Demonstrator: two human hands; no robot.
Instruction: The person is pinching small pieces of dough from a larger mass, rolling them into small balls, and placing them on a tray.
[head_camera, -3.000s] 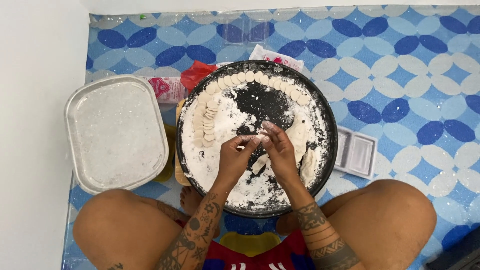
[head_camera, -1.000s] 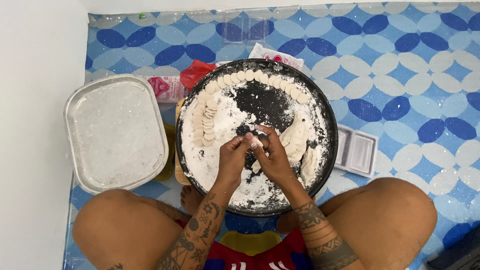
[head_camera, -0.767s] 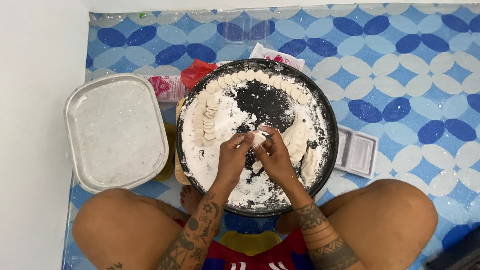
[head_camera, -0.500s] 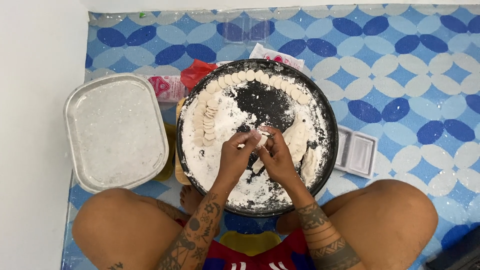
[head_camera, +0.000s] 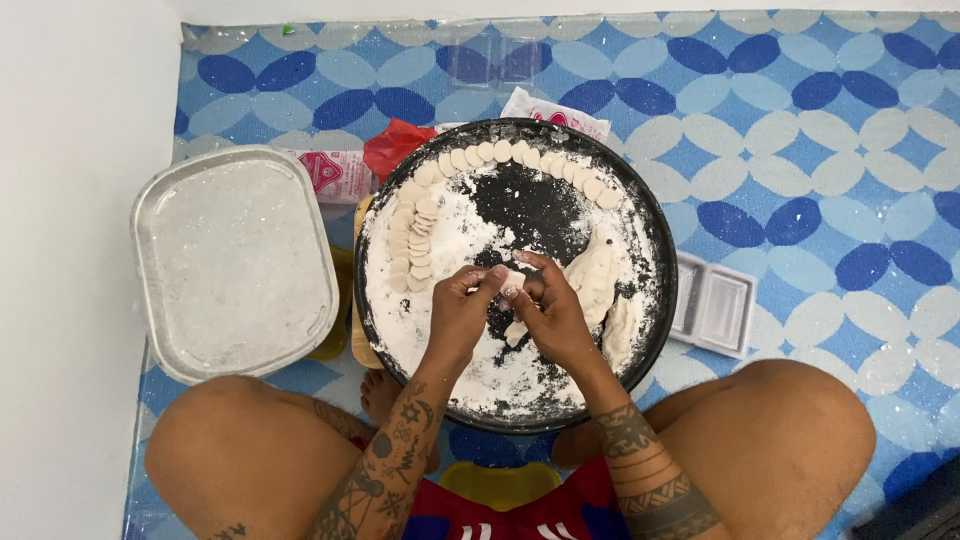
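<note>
Head view: a small dough piece (head_camera: 513, 283) is pinched between the closed fingers of the left hand (head_camera: 462, 312) and right hand (head_camera: 553, 315), apparently both gripping it, above the floured round black tray (head_camera: 655, 240). Dough discs (head_camera: 520, 155) are ranged beyond the fingers.

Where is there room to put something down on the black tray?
On the round black tray, the bare dark patch under the arc of dough discs is free. The middle is crowded: the left hand and right hand pinch a dough piece there.
</note>
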